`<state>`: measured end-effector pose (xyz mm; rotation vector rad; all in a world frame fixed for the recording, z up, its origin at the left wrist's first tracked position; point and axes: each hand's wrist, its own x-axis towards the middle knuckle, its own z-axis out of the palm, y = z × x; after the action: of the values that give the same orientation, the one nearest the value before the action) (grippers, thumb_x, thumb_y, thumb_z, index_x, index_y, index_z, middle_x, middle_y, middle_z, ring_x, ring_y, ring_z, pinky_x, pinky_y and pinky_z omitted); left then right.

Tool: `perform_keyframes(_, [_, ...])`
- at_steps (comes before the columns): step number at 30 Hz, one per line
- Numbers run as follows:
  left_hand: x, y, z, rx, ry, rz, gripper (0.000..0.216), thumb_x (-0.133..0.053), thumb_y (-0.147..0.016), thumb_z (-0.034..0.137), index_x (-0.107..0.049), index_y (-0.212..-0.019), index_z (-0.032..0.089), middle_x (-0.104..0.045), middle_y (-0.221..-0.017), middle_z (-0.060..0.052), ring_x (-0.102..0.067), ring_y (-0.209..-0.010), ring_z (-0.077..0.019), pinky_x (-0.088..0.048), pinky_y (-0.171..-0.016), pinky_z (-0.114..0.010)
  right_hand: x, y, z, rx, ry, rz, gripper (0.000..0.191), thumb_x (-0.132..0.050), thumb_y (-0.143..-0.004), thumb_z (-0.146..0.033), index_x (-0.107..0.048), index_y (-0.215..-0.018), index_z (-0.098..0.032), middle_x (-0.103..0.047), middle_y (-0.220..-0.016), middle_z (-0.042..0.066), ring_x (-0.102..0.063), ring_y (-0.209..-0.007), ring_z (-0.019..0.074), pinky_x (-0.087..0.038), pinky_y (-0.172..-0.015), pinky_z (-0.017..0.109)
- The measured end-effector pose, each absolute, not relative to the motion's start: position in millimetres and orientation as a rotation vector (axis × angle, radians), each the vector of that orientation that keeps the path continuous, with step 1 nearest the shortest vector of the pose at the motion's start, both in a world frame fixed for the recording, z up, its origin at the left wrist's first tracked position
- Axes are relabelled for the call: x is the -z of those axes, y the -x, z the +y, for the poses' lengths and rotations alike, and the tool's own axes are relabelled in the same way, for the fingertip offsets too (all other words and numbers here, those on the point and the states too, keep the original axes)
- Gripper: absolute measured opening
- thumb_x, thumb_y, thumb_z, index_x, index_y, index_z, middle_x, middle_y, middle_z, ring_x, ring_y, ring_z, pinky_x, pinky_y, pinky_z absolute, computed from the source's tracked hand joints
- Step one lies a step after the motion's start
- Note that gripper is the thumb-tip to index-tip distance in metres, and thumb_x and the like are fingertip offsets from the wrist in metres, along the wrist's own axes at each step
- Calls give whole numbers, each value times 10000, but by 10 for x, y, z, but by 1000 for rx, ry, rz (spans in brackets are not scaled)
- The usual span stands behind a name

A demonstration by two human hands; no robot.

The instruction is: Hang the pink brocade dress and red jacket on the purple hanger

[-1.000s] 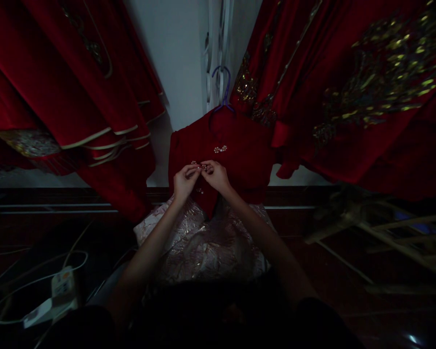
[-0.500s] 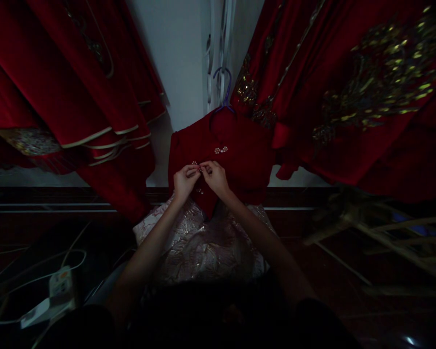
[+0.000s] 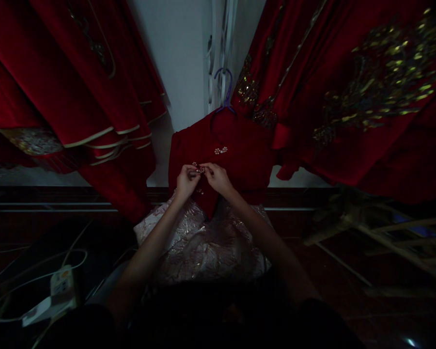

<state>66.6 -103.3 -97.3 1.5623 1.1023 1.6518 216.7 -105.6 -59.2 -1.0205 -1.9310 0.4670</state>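
A red jacket (image 3: 247, 160) hangs on a purple hanger (image 3: 226, 92) in front of me. Near its collar a pearly flower-shaped fastener (image 3: 221, 150) joins the two front edges. Below that, my left hand (image 3: 187, 183) and my right hand (image 3: 217, 177) meet at the front opening, fingertips pinched on a second beaded fastener (image 3: 201, 170). Fingers partly cover it, so I cannot tell whether it is hooked. Another beaded fastener (image 3: 199, 191) shows just under my hands. Beneath the jacket spreads a pale, shiny patterned skirt (image 3: 203, 247).
Red garments (image 3: 105, 97) with pale piping hang at left, and red garments with gold sequins (image 3: 388, 87) at right. White metal bars (image 3: 223, 39) stand behind the hanger. A power strip (image 3: 61, 288) with cables lies lower left, a wooden rack (image 3: 378, 237) at right.
My fingertips have shifted slightly apart, so more of the beaded fastener shows between them. The jacket hangs as before.
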Motion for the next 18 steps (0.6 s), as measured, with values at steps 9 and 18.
perform_keyframes(9, [1527, -882, -1512, -1447, -2054, 1507, 443, -558, -702, 59, -513, -1119, 203, -502, -1109, -94, -493, -1094, -239, -430, -973, -429, 912, -2783, -1363, -774, 1038, -1954, 292, -466, -897, -183, -590, -1161, -203, -662, -1151, 63, -640, -1025, 131, -510, -890, 285])
perform_keyframes(18, [1624, -868, -1591, -1363, -2255, 1773, 238, -490, -870, 191, -618, -1069, 210, -448, -1022, -113, -454, -999, -259, -426, -897, -416, 930, -2964, -1258, -469, 1310, -2030, 246, -473, -869, -137, -643, -1046, -147, -678, -986, 92, -632, -873, 158, -482, -827, 292])
